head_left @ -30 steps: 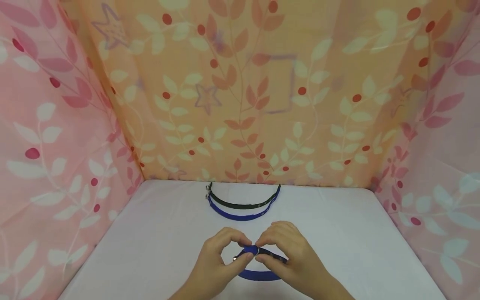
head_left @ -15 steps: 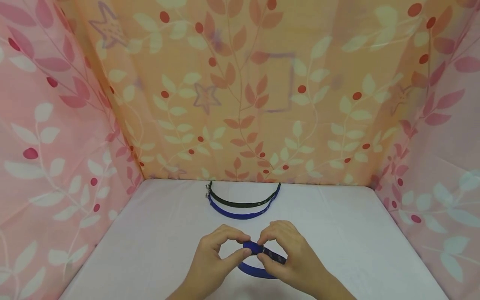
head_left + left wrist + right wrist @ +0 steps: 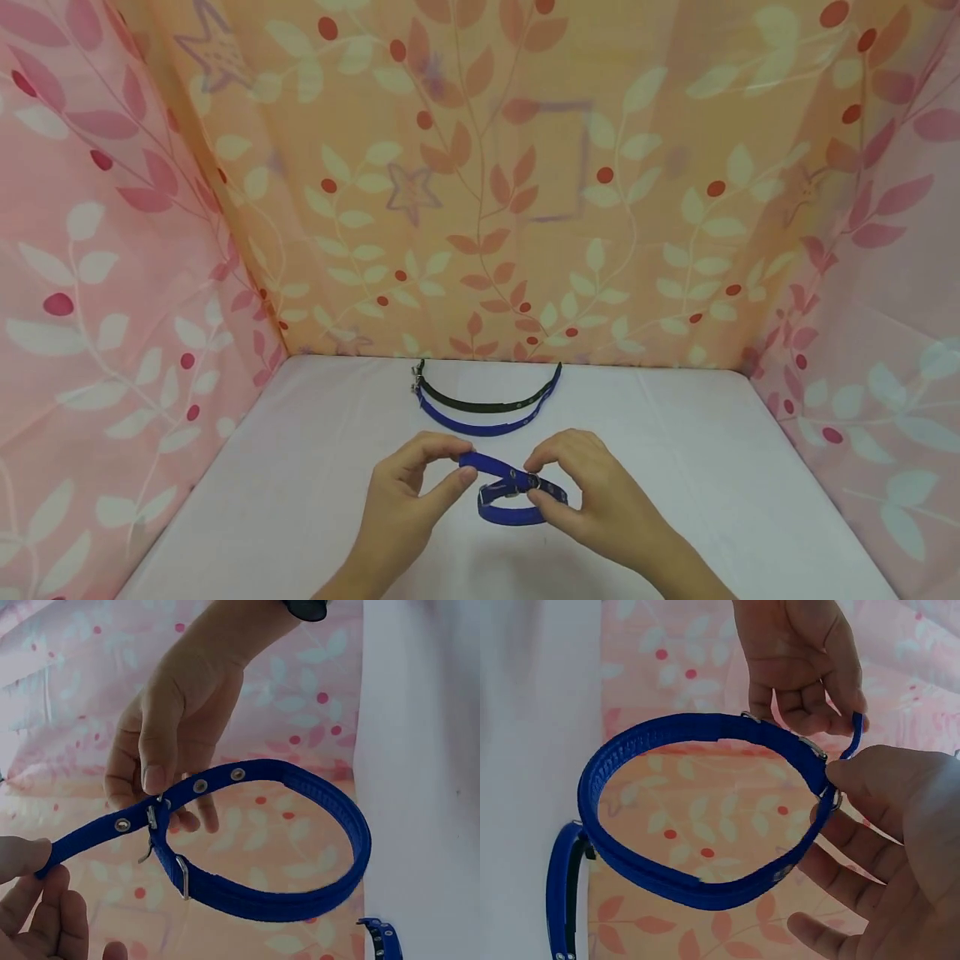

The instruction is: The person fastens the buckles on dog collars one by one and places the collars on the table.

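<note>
Between my two hands a blue collar (image 3: 512, 516) is held up in a loop, its strap passed through a metal buckle (image 3: 152, 817). My left hand (image 3: 412, 487) pinches the strap's free end between thumb and fingers, off to the left of the loop. Thumb and fingers of my right hand (image 3: 592, 492) pinch the strap right beside the buckle. Metal eyelets (image 3: 200, 786) show along the strap, and a metal ring (image 3: 183, 877) sits on the band near the buckle.
Farther back on the white table (image 3: 300, 467) lie a second blue collar (image 3: 480, 430) and a dark green collar (image 3: 480, 407), both curved, side by side. Patterned cloth walls (image 3: 480, 167) stand behind and at both sides.
My left hand has moved left and up, drawing out a longer free end of strap through the buckle. The collar's loop now shows more fully; the right hand keeps its pinch.
</note>
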The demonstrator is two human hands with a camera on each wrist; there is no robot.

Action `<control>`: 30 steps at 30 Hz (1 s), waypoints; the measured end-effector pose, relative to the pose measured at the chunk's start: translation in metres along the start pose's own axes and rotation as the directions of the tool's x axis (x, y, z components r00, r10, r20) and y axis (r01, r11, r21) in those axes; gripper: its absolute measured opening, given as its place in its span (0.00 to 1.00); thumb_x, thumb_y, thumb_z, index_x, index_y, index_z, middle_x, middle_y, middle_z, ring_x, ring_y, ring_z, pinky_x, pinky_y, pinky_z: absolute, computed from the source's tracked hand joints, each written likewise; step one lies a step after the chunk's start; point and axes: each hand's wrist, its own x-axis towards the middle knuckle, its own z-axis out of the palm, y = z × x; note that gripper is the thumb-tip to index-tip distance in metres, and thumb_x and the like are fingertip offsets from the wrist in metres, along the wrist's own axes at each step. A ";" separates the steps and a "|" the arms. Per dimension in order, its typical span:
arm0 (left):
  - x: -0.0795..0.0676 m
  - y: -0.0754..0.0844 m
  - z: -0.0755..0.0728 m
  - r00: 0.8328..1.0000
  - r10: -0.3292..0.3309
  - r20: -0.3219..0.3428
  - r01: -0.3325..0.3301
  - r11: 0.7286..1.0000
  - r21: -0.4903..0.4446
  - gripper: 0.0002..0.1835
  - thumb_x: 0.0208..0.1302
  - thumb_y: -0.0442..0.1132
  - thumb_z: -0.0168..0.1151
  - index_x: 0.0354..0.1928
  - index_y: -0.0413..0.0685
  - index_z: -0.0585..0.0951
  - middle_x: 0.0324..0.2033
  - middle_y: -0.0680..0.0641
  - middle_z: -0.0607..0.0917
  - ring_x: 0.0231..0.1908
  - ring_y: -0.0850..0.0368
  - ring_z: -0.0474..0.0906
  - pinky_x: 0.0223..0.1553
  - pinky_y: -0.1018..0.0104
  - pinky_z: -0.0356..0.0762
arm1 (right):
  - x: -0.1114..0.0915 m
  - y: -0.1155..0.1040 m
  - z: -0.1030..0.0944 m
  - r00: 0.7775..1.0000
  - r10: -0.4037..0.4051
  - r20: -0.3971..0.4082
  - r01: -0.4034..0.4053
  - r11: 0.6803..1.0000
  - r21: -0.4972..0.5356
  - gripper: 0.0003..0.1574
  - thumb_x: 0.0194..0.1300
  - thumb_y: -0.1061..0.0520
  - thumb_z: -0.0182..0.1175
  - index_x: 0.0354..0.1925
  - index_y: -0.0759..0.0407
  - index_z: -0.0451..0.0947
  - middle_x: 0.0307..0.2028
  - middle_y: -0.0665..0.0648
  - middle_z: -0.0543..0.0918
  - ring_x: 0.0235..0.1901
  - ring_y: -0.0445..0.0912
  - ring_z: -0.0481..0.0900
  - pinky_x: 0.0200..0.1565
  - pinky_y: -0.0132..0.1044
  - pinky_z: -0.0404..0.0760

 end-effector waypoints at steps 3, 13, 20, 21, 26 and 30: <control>-0.002 -0.003 0.003 0.999 0.013 0.049 -0.015 0.999 0.044 0.12 0.65 0.38 0.72 0.50 0.57 0.85 0.43 0.54 0.87 0.48 0.56 0.82 0.60 0.68 0.77 | 0.001 -0.002 0.004 0.996 -0.082 -0.016 0.082 0.997 -0.007 0.20 0.62 0.53 0.75 0.50 0.44 0.79 0.47 0.38 0.82 0.50 0.38 0.77 0.58 0.34 0.72; -0.005 -0.011 0.014 0.987 0.093 0.130 -0.097 0.995 0.028 0.21 0.64 0.37 0.73 0.58 0.55 0.80 0.45 0.54 0.88 0.47 0.57 0.84 0.55 0.65 0.80 | 0.005 -0.005 0.012 0.955 -0.267 -0.132 0.271 0.963 0.009 0.12 0.62 0.57 0.73 0.41 0.50 0.80 0.40 0.42 0.84 0.44 0.40 0.80 0.65 0.44 0.71; -0.008 -0.014 0.023 0.936 -0.140 0.322 0.090 0.982 0.165 0.21 0.60 0.52 0.75 0.54 0.67 0.81 0.44 0.63 0.86 0.48 0.62 0.83 0.54 0.63 0.81 | 0.003 -0.010 0.014 0.958 -0.183 -0.221 0.219 0.964 0.150 0.13 0.61 0.59 0.75 0.41 0.52 0.80 0.39 0.46 0.86 0.45 0.45 0.81 0.68 0.39 0.69; -0.008 -0.014 0.024 0.933 -0.153 0.325 0.111 0.983 0.144 0.20 0.60 0.50 0.75 0.53 0.66 0.81 0.44 0.62 0.87 0.47 0.62 0.84 0.53 0.64 0.82 | 0.003 -0.011 0.014 0.959 -0.174 -0.226 0.212 0.964 0.159 0.13 0.61 0.59 0.75 0.41 0.53 0.80 0.39 0.46 0.85 0.45 0.45 0.81 0.68 0.39 0.69; -0.009 -0.012 0.025 0.966 -0.086 0.242 0.084 0.996 0.021 0.18 0.63 0.44 0.73 0.54 0.59 0.82 0.43 0.54 0.89 0.42 0.59 0.87 0.46 0.65 0.86 | 0.002 -0.013 0.017 0.948 -0.156 -0.277 0.212 0.959 0.187 0.15 0.65 0.58 0.72 0.45 0.60 0.78 0.40 0.51 0.84 0.45 0.45 0.80 0.68 0.38 0.70; -0.009 -0.012 0.023 0.978 -0.025 0.208 0.028 1.000 -0.014 0.15 0.63 0.41 0.72 0.52 0.54 0.83 0.43 0.49 0.90 0.41 0.59 0.88 0.44 0.65 0.87 | 0.001 -0.012 0.017 0.939 -0.107 -0.328 0.169 0.972 0.165 0.19 0.69 0.53 0.69 0.48 0.65 0.75 0.41 0.53 0.81 0.44 0.45 0.79 0.68 0.33 0.70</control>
